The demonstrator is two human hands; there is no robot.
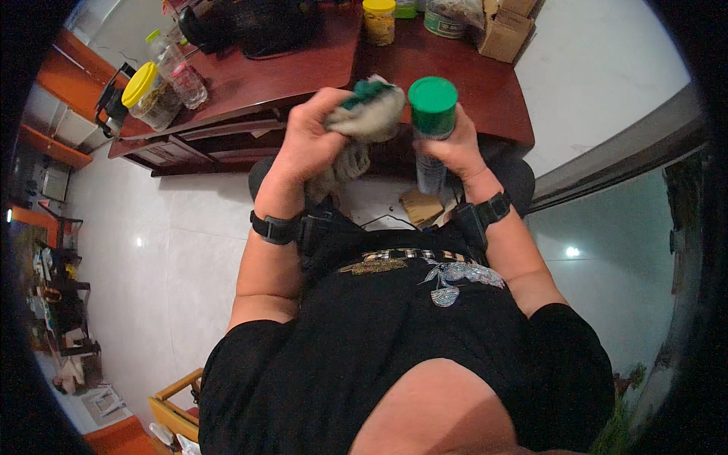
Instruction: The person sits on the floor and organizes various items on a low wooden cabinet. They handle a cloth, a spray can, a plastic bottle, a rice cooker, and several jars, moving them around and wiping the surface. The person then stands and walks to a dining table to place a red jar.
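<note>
My left hand [313, 133] grips a bunched cloth [372, 116], pale grey-beige with a dark green patch; it is blurred, and part of it hangs down below the fingers. To its right, my right hand [460, 145] is wrapped around a tall clear container [430, 170] with a green lid [433, 96]. The container stands roughly upright, with its lid towards me and its lower end over my lap. The cloth and the lid are close together but apart. Both hands are in front of the near edge of a dark red wooden desk [483, 85].
A yellow-lidded jar [152, 99] and a clear plastic bottle [190, 85] stand at the desk's left end. Towards the back are a black bag-like item [261, 28], another yellow-lidded jar [379, 23], a green tin [443, 24] and a cardboard box [505, 34]. Cardboard [421, 207] lies on the floor below.
</note>
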